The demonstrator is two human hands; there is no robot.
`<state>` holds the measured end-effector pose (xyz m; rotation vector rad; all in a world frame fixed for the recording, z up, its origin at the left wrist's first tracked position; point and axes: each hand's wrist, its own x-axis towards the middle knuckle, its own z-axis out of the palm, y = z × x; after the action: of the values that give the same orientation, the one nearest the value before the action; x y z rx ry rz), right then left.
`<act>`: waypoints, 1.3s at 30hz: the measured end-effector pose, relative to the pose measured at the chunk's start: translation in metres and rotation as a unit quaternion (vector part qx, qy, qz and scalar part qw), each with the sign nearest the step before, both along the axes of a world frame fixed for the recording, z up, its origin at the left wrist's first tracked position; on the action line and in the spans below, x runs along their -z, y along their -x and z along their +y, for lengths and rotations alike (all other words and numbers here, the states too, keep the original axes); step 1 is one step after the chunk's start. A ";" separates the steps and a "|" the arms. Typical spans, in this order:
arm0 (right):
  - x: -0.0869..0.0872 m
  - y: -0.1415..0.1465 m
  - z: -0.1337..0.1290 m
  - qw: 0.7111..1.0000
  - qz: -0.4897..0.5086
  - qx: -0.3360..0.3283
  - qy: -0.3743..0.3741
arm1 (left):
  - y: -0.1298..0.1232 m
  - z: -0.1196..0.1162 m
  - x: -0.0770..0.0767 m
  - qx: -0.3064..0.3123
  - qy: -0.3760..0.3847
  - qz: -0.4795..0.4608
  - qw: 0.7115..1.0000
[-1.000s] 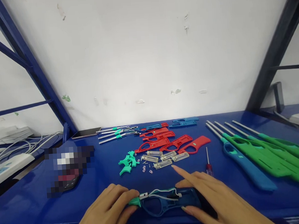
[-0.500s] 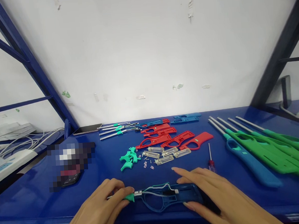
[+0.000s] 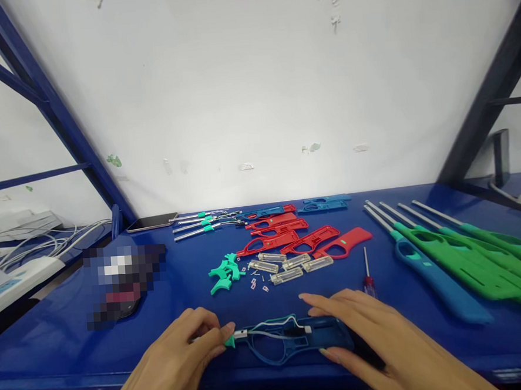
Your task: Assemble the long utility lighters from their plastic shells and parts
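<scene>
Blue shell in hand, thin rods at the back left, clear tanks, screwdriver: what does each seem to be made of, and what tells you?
Blue shell: probably moulded plastic, even-coloured, with raised ribs.
Rods: likely metal, judging by their bright, silvery shine.
Tanks: see-through, glossy; probably hard plastic, possibly glass.
Screwdriver: shaft likely metal, being silvery; handle perhaps plastic, reddish and translucent-looking.

Behind the open blue plastic casing (image 3: 328,334) lie clear oblong plastic tanks (image 3: 286,276); behind and right, a slim red-handled metal screwdriver (image 3: 369,285).
</scene>
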<state>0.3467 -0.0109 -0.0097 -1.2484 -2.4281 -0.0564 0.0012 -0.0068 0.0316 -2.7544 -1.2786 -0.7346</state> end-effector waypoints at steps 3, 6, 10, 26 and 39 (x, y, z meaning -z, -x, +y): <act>0.002 0.000 0.000 1.000 0.006 0.000 0.004 | -0.001 0.000 -0.001 -0.001 -0.008 0.000 1.000; 0.005 -0.001 -0.001 1.000 0.012 0.004 0.015 | -0.001 0.000 -0.001 -0.005 -0.021 0.005 1.000; 0.010 -0.002 -0.002 1.000 0.021 0.006 0.023 | -0.002 -0.002 -0.003 -0.006 -0.033 0.014 0.999; 0.011 -0.001 -0.003 0.998 0.055 -0.006 0.014 | -0.007 -0.007 0.012 -0.022 -0.106 0.002 0.994; 0.005 -0.001 -0.001 0.999 0.024 -0.012 0.024 | -0.021 0.000 0.007 -0.001 -0.079 -0.093 0.993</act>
<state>0.3481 -0.0115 -0.0151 -1.2258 -2.4165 0.0371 0.0217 -0.0064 0.0249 -2.6101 -1.1927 -1.0645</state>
